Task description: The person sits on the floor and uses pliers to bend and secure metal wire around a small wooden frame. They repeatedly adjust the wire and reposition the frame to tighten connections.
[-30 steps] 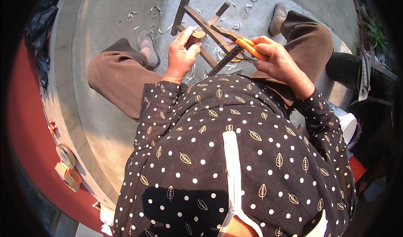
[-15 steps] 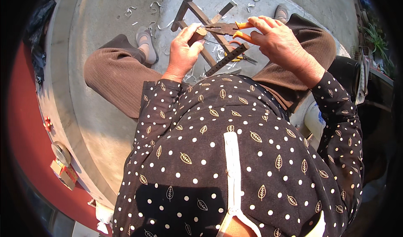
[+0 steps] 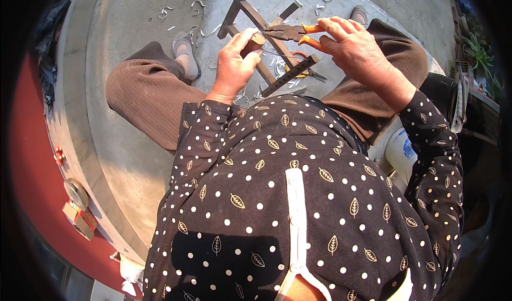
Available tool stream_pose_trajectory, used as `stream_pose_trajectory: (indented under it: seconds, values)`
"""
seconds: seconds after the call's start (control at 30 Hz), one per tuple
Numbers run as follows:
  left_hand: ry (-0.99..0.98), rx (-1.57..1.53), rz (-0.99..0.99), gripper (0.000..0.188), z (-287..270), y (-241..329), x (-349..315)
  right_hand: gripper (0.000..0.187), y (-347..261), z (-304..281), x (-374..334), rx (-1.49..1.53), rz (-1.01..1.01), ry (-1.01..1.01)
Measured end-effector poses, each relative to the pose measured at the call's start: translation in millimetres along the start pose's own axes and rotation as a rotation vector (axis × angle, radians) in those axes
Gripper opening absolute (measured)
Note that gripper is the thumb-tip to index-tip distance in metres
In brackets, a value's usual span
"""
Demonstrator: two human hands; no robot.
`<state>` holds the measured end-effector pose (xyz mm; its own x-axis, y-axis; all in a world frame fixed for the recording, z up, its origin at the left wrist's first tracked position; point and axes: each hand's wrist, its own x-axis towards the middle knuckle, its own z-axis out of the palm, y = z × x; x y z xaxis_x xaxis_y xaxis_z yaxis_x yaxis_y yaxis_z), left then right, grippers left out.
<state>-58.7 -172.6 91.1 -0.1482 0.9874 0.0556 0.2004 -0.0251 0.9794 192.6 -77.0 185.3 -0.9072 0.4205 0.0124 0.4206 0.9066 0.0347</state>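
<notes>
My left hand (image 3: 236, 61) is closed around a short-looking wooden bar (image 3: 256, 41), its end face turned up toward me. Whether this bar joins the frame below cannot be made out. In my right hand (image 3: 354, 45) is a pair of pliers (image 3: 285, 32) with rusty dark jaws and orange-yellow handles, spread somewhat apart. The jaw tips point left and meet the bar's end near my left fingertips; anything between them is too small to make out. Beneath both hands stands a dark wooden frame (image 3: 256, 18) of crossed bars, with a row of holes along its near bar (image 3: 290, 76).
A second hand tool (image 3: 312, 73) with yellow and red handles lies on the ground behind the frame. White curled strips (image 3: 197, 5) are scattered over the concrete. My legs flank the frame. At left, a tape roll (image 3: 77, 193) and small box (image 3: 80, 221) rest on a ledge.
The pliers have shifted slightly to the right and tilted a little, with my right hand. My left hand and the wooden bar have barely moved.
</notes>
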Motion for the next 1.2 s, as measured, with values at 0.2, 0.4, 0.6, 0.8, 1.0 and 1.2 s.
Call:
stream_pose_trajectory:
  seconds: [0.2,0.4,0.6,0.8,1.0,1.2]
  values:
    - [-0.001,0.006,-0.004,0.043,1,1,1,0.030,2,-5,5,-0.020,-0.030,-0.012]
    - [0.011,-0.002,0.009,0.043,1,-3,1,0.029,6,-2,9,-0.035,-0.060,0.018]
    - [-0.008,0.002,-0.014,0.043,2,-1,3,0.020,10,-2,11,-0.073,-0.094,0.065]
    - [-0.002,-0.022,-0.017,0.043,2,0,3,0.017,11,-6,16,-0.066,-0.078,-0.021]
    - [-0.011,-0.029,-0.028,0.043,1,-3,3,0.022,11,-5,21,-0.058,-0.107,0.110]
    - [-0.032,0.019,-0.009,0.040,-1,-2,3,0.027,6,-9,24,-0.115,-0.100,0.023]
